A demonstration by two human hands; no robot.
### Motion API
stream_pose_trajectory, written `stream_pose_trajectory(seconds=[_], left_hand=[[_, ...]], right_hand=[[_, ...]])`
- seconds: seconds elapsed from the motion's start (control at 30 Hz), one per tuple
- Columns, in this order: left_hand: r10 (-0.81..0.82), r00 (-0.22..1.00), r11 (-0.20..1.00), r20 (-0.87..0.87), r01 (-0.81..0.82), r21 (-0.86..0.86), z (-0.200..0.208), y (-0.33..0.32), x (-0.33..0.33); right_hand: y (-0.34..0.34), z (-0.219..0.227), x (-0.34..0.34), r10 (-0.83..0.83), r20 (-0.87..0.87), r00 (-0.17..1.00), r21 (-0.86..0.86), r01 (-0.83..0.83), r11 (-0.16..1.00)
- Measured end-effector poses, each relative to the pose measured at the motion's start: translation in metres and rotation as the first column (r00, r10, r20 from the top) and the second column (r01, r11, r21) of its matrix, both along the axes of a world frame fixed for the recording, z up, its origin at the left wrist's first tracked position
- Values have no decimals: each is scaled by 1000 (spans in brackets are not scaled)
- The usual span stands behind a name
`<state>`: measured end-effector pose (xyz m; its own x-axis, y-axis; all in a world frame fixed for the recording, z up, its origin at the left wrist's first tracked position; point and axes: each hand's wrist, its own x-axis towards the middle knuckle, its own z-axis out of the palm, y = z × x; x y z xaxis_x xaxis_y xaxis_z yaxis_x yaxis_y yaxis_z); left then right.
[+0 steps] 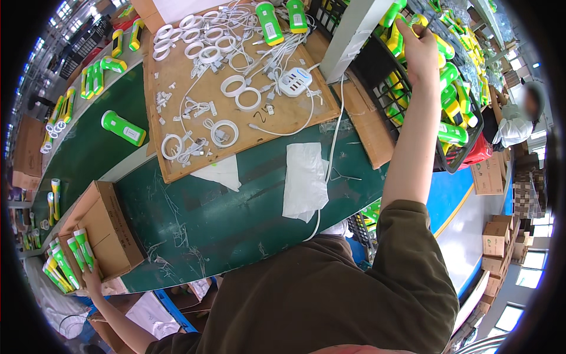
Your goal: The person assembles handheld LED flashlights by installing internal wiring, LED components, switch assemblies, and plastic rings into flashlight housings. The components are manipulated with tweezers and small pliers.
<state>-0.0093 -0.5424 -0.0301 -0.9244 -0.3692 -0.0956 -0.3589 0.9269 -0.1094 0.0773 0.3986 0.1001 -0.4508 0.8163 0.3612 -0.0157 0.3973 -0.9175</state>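
At the lower left, my left hand (91, 279) has its fingers closed around the lower end of a green-and-white flashlight (84, 246), inside an open cardboard box (112, 227). More green flashlights (61, 263) stand beside it in the box. My right arm stretches to the upper right, over a black plastic crate (457, 159) heaped with green-and-yellow flashlights. There my right hand (421, 56) curls its fingers about the yellow end of a flashlight (419, 20); its grip is partly hidden. A thin dark piece (432, 22) sticks up by the fingertips.
A brown board (171, 127) on the green table (247, 215) bears coiled white cables (224, 133), a white charging hub (295, 81) and two flashlights. A white sheet (305, 180) lies nearer me. A grey post (354, 41) rises beside the crate. Another person (512, 124) sits far right.
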Motion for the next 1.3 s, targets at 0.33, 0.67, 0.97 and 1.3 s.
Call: stream_pose_trajectory(seconds=[0.33, 0.67, 0.97, 1.3], left_hand=[[-190, 930, 982, -315, 187, -41, 39, 92, -22], [472, 761, 30, -445, 491, 871, 130, 289, 45], [-315, 930, -612, 191, -353, 708, 62, 515, 19], [-334, 914, -576, 228, -390, 719, 42, 557, -9]], right_hand=[[-113, -23, -1, 181, -443, 878, 347, -18, 938], [-186, -94, -17, 268, -430, 862, 455, -50, 889], [-208, -113, -13, 396, -190, 899, 578, -223, 785], [-217, -136, -5, 666, -294, 686, -51, -707, 705]])
